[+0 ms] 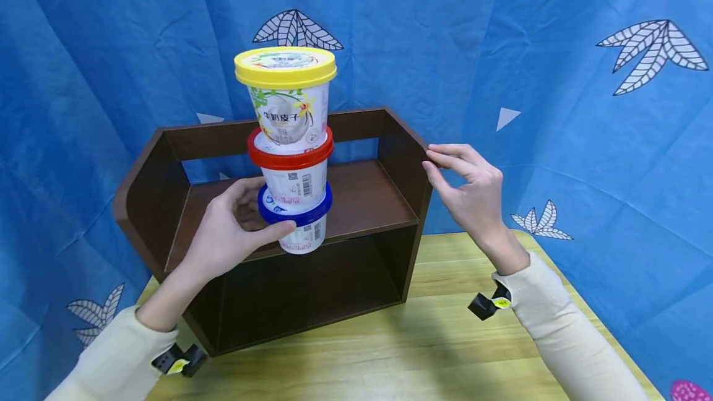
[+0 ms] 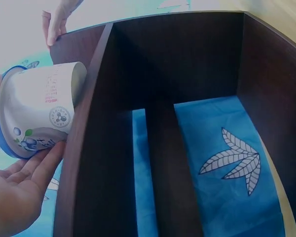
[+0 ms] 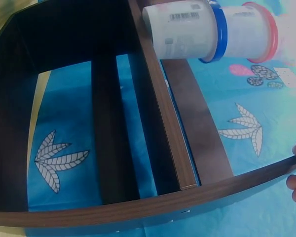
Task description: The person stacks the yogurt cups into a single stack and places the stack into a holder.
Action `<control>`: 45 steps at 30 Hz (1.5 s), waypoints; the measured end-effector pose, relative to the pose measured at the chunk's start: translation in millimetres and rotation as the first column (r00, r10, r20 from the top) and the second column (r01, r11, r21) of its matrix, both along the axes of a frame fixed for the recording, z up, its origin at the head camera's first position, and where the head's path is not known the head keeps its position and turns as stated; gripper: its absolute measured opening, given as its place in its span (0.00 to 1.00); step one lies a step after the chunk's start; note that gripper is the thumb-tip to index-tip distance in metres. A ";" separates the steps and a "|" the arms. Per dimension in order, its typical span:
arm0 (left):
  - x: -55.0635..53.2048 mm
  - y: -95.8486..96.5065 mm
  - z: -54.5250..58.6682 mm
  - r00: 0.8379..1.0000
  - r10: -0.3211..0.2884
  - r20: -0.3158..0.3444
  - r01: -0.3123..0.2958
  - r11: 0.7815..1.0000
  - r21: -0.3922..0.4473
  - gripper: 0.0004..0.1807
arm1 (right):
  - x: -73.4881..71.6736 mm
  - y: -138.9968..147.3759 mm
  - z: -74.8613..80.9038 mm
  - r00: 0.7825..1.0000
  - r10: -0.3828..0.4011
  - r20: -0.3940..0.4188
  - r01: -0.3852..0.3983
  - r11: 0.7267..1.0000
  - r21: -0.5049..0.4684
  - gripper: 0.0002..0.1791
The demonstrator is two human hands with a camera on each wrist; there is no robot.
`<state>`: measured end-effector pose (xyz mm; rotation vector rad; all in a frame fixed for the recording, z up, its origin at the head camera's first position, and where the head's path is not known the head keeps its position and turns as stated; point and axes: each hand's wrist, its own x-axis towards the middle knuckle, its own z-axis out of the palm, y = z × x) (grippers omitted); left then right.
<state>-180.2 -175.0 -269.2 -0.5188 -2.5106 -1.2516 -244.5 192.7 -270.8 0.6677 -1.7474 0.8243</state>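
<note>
Three lidded paper tubs stand in a stack in the head view: a yellow-lidded tub (image 1: 289, 110) on top, a red-lidded tub (image 1: 295, 184) in the middle and a blue-lidded tub (image 1: 305, 237) at the bottom. My left hand (image 1: 228, 228) holds the blue-lidded tub from the left, thumb across its front by the lid. The stack is at the front of the upper board of a dark brown two-tier shelf (image 1: 367, 194). My right hand (image 1: 470, 184) pinches the upper front edge of the shelf's right side panel (image 3: 256, 175) between thumb and fingers.
The shelf stands on a light wood table (image 1: 445, 327), its lower compartment (image 1: 312, 289) facing me. A blue patterned curtain (image 1: 412, 48) hangs behind it and along both sides. The shelf's left side panel (image 1: 147, 197) rises beside my left forearm.
</note>
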 end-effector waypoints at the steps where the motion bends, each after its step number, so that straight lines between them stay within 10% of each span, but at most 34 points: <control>1: -1.2 0.1 -0.7 1.000 0.009 -0.002 -0.009 1.000 -0.004 0.41 | 0.1 -0.7 0.1 1.000 0.004 0.001 -0.004 1.000 -0.009 0.10; 45: -33.0 2.8 -0.6 0.997 0.063 0.046 -0.064 0.998 0.012 0.44 | 3.2 -4.3 3.8 0.999 0.006 0.032 -0.005 0.999 -0.034 0.11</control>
